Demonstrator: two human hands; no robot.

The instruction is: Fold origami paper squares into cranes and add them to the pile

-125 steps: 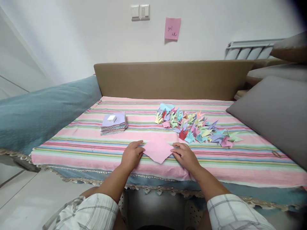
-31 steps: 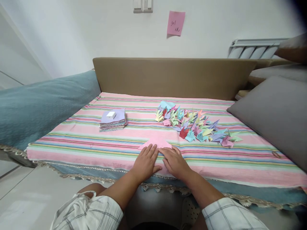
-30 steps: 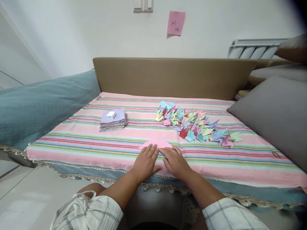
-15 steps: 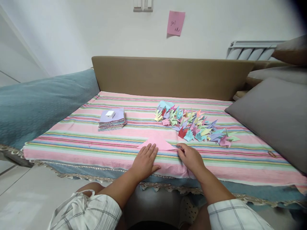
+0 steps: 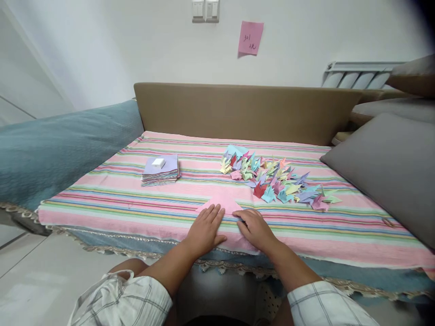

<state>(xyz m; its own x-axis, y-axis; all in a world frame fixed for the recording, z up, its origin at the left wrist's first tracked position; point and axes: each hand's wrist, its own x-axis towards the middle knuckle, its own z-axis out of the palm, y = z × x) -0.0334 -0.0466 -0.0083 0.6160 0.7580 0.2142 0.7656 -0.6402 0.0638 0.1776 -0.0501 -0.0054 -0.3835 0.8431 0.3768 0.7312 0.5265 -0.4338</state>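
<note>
A pink sheet of paper [image 5: 222, 201], folded into a triangle, lies on the striped cloth with its long edge toward me. My left hand [image 5: 205, 228] rests flat over its left part, fingers stretched out and thumb apart. On the right part of the near edge are the fingertips of my right hand [image 5: 256, 228]; its fingers are slightly bent and the thumb stands apart from them. The triangle's right corner is hidden under this hand. Beyond it lies a spread of folded paper cranes [image 5: 272, 181] in many colours.
To the left, a stack of coloured paper squares [image 5: 161, 176] carries a small white block [image 5: 158, 163]. The striped cloth [image 5: 112, 194] covers the seat. A grey cushion [image 5: 384, 154] leans at right, near a small brown object [image 5: 387, 222]. The backrest [image 5: 238, 113] stands behind.
My right hand has moved left from the triangle's right corner along the near edge, toward my left hand. The left hand stays flat on the paper. The view has tilted slightly up.
</note>
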